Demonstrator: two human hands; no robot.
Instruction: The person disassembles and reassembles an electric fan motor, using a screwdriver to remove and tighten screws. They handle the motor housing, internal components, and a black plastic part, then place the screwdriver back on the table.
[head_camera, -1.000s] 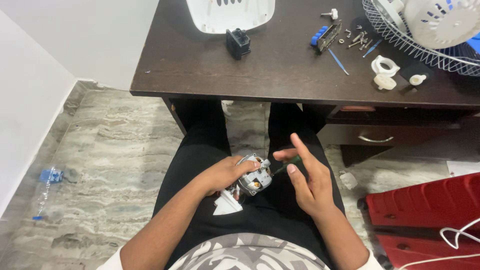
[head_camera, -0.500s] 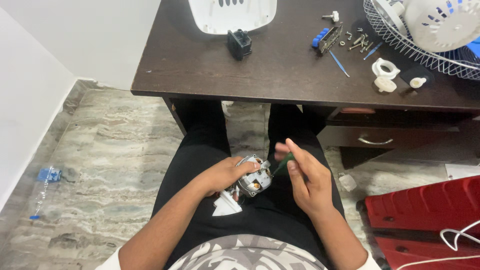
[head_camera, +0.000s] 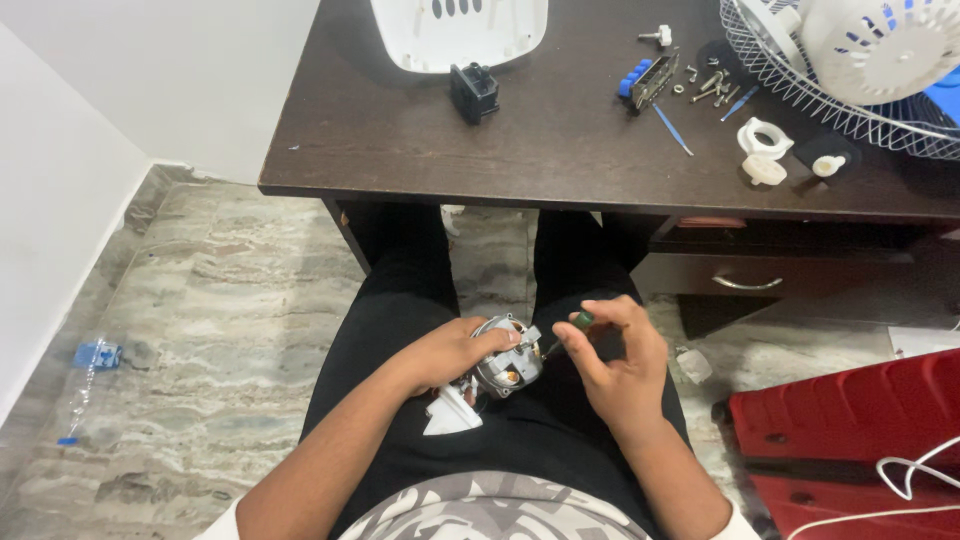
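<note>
Single head camera, worn on my head, looking steeply down past my chest to my lap. Lap close, filling lower centre. Dark table (head_camera: 560, 150) front edge farther off across top of frame. Marble floor (head_camera: 200, 330) at left. No second view to share scene.

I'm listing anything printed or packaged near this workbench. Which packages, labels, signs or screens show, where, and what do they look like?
Signs, screens, boxes: none in view.
Plastic bottle: lying on the marble floor at far left by the wall, clear with a blue label band.
Small clear packet: on the floor beside the right hand; contents too small to tell.
</note>
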